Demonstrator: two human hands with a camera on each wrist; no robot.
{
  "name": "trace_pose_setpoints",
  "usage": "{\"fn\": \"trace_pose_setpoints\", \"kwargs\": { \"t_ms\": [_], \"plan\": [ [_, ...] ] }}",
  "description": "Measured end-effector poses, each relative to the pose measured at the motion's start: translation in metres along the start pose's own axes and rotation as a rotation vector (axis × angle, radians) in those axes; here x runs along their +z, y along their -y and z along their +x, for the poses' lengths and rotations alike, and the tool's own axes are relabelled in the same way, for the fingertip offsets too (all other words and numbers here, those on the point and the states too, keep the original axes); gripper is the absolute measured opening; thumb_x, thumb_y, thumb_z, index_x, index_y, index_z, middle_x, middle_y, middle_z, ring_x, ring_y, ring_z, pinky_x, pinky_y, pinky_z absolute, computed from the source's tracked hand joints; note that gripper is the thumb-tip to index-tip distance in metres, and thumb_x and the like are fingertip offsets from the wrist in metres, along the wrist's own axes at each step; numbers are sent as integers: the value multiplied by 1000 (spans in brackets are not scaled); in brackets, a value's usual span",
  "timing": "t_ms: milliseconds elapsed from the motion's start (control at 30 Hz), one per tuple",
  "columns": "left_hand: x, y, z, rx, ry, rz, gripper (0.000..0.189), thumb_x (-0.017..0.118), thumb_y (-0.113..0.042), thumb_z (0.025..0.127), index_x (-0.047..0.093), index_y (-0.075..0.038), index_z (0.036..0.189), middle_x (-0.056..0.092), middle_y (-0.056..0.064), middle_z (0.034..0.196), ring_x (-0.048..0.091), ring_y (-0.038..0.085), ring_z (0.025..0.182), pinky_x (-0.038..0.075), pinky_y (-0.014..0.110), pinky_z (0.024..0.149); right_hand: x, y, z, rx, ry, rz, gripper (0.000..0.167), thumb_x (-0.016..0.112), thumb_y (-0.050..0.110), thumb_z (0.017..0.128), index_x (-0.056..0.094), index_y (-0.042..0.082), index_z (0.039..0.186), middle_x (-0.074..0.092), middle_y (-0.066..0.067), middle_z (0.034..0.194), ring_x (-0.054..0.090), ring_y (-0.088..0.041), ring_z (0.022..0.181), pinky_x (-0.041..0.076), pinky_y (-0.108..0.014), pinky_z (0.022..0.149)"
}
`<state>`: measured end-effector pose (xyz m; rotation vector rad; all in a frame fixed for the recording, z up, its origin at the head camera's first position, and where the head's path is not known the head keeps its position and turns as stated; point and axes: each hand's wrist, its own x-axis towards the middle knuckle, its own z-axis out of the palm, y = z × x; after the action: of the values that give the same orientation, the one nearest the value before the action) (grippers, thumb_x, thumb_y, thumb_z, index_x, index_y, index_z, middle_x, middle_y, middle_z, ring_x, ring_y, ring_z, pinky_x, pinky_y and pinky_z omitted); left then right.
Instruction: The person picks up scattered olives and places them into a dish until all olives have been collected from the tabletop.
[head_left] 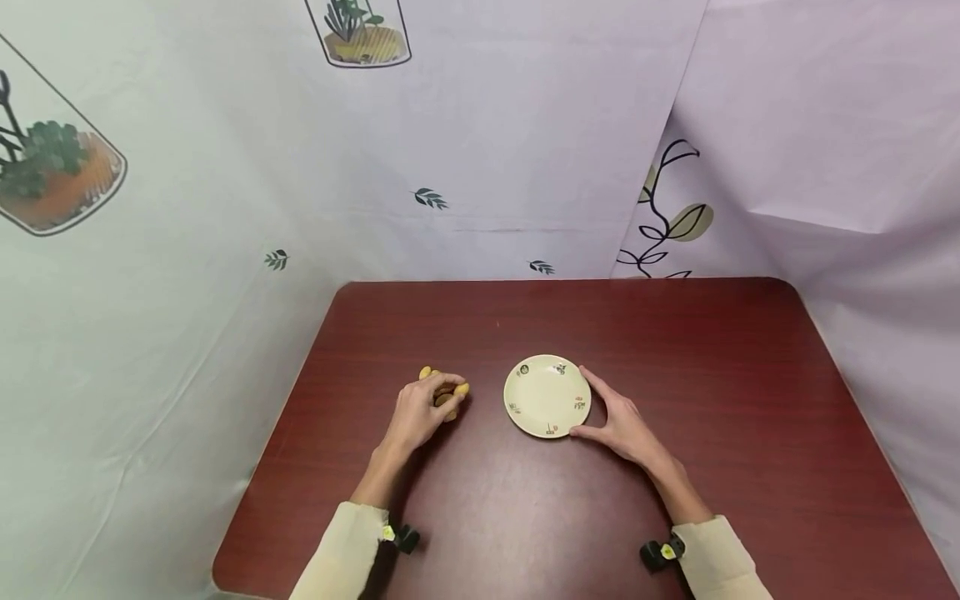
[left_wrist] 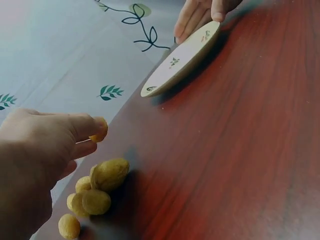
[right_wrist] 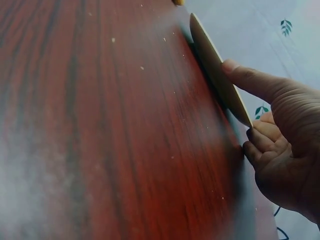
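My left hand [head_left: 415, 414] pinches a small, round yellow piece [left_wrist: 101, 131] between thumb and fingertips, just above the table. Below it in the left wrist view lies a small heap of yellow-brown oval pieces [left_wrist: 97, 202], one larger and more pointed [left_wrist: 111, 173]; they look like small fruits or potatoes, but I cannot tell the kind. A round cream plate [head_left: 547, 396] with little printed pictures round its rim lies to the right of the heap. My right hand [head_left: 621, 423] holds the plate's right edge between thumb and fingers. The plate's face shows nothing on it.
Under everything is a dark red wood-grain table [head_left: 675, 333] with rounded corners. White cloth [head_left: 510, 167] printed with leaves and hanging plants encloses the back and sides. A small black camera [head_left: 406, 539] is strapped at the left wrist, another [head_left: 657, 555] at the right.
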<state>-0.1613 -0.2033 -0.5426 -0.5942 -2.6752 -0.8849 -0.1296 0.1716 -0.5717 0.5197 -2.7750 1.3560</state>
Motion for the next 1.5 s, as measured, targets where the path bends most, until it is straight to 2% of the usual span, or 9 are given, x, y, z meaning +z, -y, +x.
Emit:
{"fn": "trace_pose_setpoints", "kwargs": {
  "t_ms": [200,300,433,500,600,800,967,1200,1500],
  "plan": [
    [5,-4,13,-40,-4,-152,22,86,-14,93,80,-19,114,80,-3,101,78,12,88,63,41,82,-3,3,3,2,12,-26,107,98,26,79,37,-1,163,43,-26,162,45,-48,146,42,-66,113],
    [9,-6,20,-56,-2,-205,23,85,-14,93,80,-19,115,80,-4,104,77,11,93,59,40,91,-3,4,4,-5,18,-36,107,98,26,79,37,-2,162,43,-26,162,45,-47,146,42,-65,113],
    [16,-12,31,-71,14,-356,23,83,-9,95,79,-14,117,79,1,112,77,16,101,59,38,97,-4,5,6,-25,21,-49,107,98,24,78,37,-3,162,43,-27,162,46,-46,146,42,-64,114],
    [21,-15,36,-73,18,-426,23,81,-7,95,79,-12,117,78,3,115,77,19,104,63,40,90,-5,6,7,-45,22,-59,107,98,22,77,37,-4,161,44,-28,161,46,-47,145,43,-64,113],
    [29,-21,45,-66,22,-474,23,81,-7,96,79,-11,118,78,3,116,76,20,105,62,40,91,-6,6,9,-69,26,-70,106,97,20,77,37,-6,160,44,-29,160,47,-48,143,43,-63,113],
    [47,-32,60,-31,33,-504,23,80,-4,96,78,-8,118,79,5,112,76,21,102,63,38,90,-8,5,13,-82,46,-73,107,97,21,77,36,-6,161,44,-28,160,47,-47,144,43,-63,113],
    [61,-44,69,-28,68,-518,25,81,-2,94,78,-6,119,80,8,110,78,20,95,63,32,84,-7,3,15,-77,65,-63,107,97,25,79,36,-5,161,44,-27,161,47,-46,145,43,-63,113],
    [82,-58,77,-53,139,-504,21,80,-10,97,79,-10,118,80,5,112,77,13,94,62,24,82,-6,0,20,-81,67,-53,107,96,28,80,36,-5,162,44,-27,161,47,-46,144,43,-62,114],
    [105,-72,84,-68,190,-510,23,82,-9,95,80,-9,118,80,6,113,78,13,97,61,21,81,-7,-4,21,-79,69,-13,108,97,26,79,35,-3,163,44,-27,161,46,-45,145,42,-62,115]
  ]
}}
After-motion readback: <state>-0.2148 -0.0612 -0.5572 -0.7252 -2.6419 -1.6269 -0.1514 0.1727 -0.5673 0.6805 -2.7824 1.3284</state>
